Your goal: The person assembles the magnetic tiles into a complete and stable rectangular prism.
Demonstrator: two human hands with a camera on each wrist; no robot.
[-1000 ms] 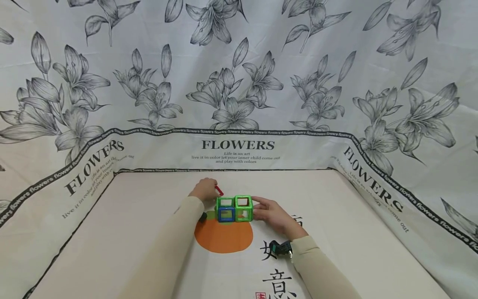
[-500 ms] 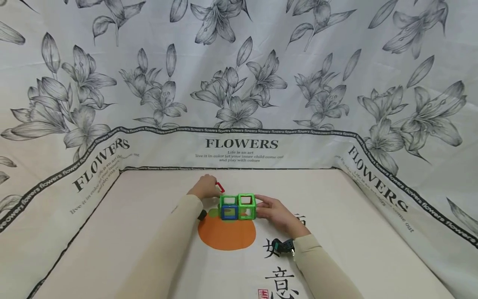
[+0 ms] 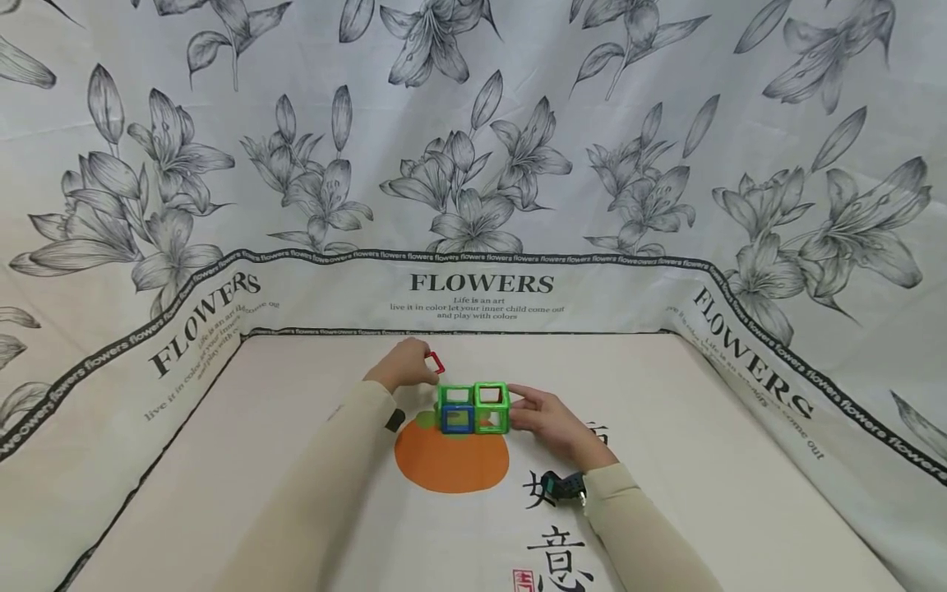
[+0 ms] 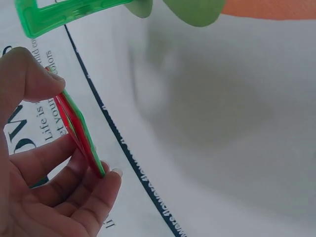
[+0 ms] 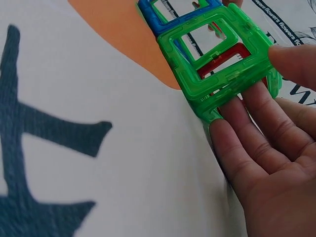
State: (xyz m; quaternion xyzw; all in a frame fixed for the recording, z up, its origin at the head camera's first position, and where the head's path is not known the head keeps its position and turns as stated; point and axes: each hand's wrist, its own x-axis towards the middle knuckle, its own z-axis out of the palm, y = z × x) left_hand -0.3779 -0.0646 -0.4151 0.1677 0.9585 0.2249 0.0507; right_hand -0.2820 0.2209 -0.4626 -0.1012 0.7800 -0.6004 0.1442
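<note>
My left hand (image 3: 404,364) pinches a red magnetic tile (image 4: 79,129) with a green layer lying flat along it. The thumb is on one edge and the fingertips on the opposite one. This hand is just beyond and left of a box-like build of magnetic tiles (image 3: 475,409), two cells wide, mostly green with a blue square frame (image 3: 457,431) at the front left. My right hand (image 3: 549,421) holds the build's right end. In the right wrist view its thumb is on the upper edge and the fingers are against the lower side. A red tile (image 5: 211,64) shows inside through the green frame.
The build is over a white cloth with a printed orange fruit (image 3: 451,464) and black characters (image 3: 560,559) down the right. A flower-printed curtain (image 3: 473,164) surrounds the table (image 3: 222,460) at the back and sides.
My left hand has moved slightly away from the build toward the back, raising the red tile with it. The right hand stays at the build's right end. The head view has shifted slightly.
</note>
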